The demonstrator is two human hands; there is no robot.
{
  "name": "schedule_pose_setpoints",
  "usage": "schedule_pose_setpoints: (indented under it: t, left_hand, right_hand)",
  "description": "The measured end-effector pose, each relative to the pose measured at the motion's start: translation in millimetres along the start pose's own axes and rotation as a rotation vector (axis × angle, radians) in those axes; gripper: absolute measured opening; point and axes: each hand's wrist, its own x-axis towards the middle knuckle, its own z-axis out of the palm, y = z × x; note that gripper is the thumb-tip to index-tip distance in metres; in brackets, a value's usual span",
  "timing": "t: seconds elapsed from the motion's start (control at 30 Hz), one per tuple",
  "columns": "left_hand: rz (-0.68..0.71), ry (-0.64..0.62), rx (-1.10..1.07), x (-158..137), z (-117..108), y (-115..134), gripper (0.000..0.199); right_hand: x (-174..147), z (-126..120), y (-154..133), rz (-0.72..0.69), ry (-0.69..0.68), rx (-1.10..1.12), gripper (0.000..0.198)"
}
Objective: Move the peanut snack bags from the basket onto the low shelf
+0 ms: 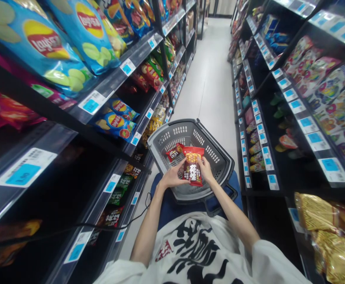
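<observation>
A red bag of peanuts (193, 167) is held upright between my two hands, above the grey shopping basket (219, 152). My left hand (174, 175) grips its left side, thumb along the lower front. On the right edge, near the top, my right hand (205, 169) pinches the bag. Another red snack bag (174, 152) lies inside the basket, behind the held one and partly covered by it. The basket rests on or against my blue-clad lap, its black handle folded down at the near right side.
Shelves on the left carry blue chip bags (86, 29), smaller chip bags (117, 124) and green snack bags (124, 181). Candy bags (317, 71) and gold packs (326, 236) fill the right shelves. A dark cable (101, 226) crosses at lower left. The white aisle floor (203, 75) runs ahead.
</observation>
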Motion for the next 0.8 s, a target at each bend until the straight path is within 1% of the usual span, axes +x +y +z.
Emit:
schedule_pose_setpoints:
  t: [0.3,0.6,0.8]
  left_hand:
    - [0.012,-0.003,-0.008,2.0,-2.7,-2.5,0.119]
    - [0.002,0.012,-0.003,3.1,-3.8,-3.3,0.118]
    - [0.019,0.016,0.016,2.8,-2.5,-4.8,0.118]
  right_hand:
    - [2.6,1.8,-2.0,-0.01,-0.008,0.009,0.049]
    - [7.0,2.8,2.9,-0.018,-0.018,0.012,0.048]
    - [7.8,2.6,4.1,-0.009,-0.024,0.022,0.05]
